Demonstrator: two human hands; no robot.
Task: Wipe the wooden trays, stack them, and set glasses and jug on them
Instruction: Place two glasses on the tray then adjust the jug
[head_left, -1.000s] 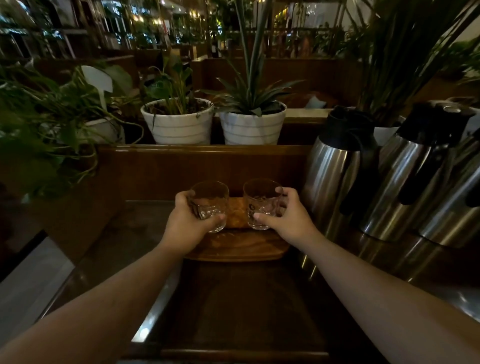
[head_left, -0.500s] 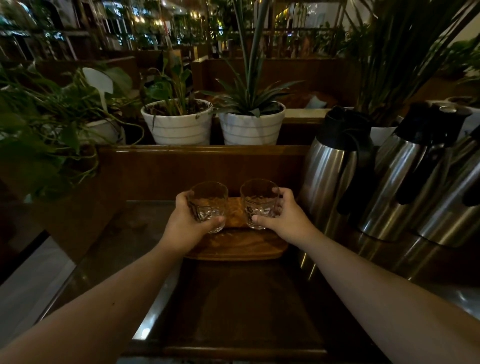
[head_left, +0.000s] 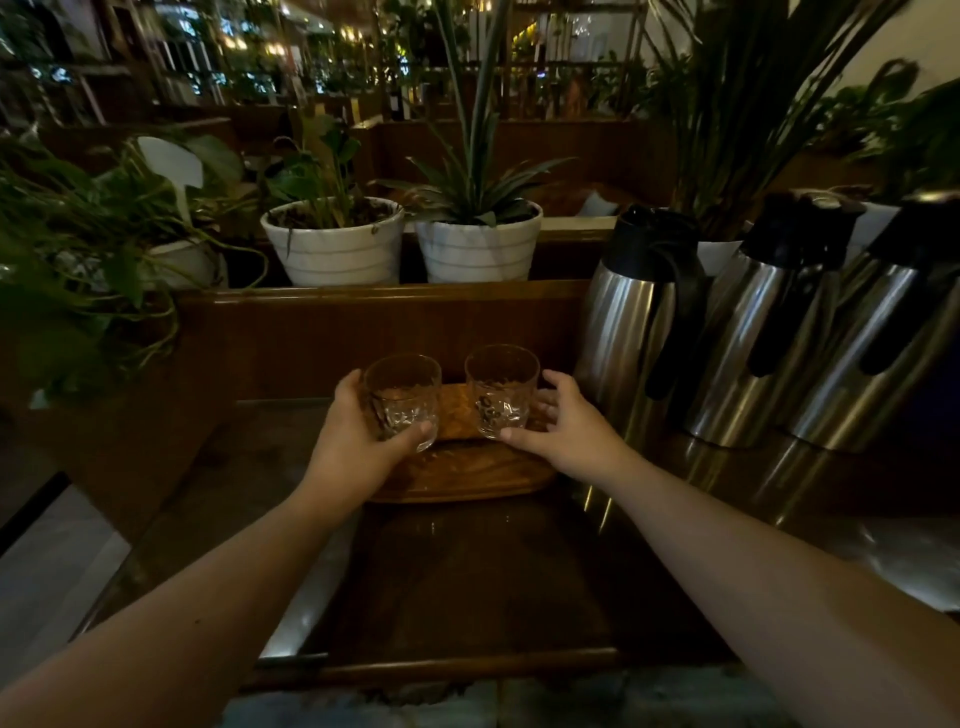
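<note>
Two clear patterned glasses stand side by side on a small oval wooden tray (head_left: 467, 475) at the back of the counter. My left hand (head_left: 348, 441) is wrapped around the left glass (head_left: 402, 397), thumb across its front. Just right of the right glass (head_left: 501, 389) is my right hand (head_left: 569, 428), its fingers spread and off the glass wall and only the thumb tip near the base. The nearest steel jug (head_left: 631, 322), with a black lid and handle, stands right of the tray.
Two more steel jugs (head_left: 763, 332) (head_left: 878, 353) stand at the right. A large dark wooden tray (head_left: 441, 667) lies in front of me. Behind the wooden ledge (head_left: 384, 293) are two white plant pots (head_left: 335, 249) (head_left: 478, 249); a leafy plant (head_left: 78, 249) hangs at the left.
My right hand has let go of the right glass and its fingers have spread away from it. The left hand still grips the left glass in the same place.
</note>
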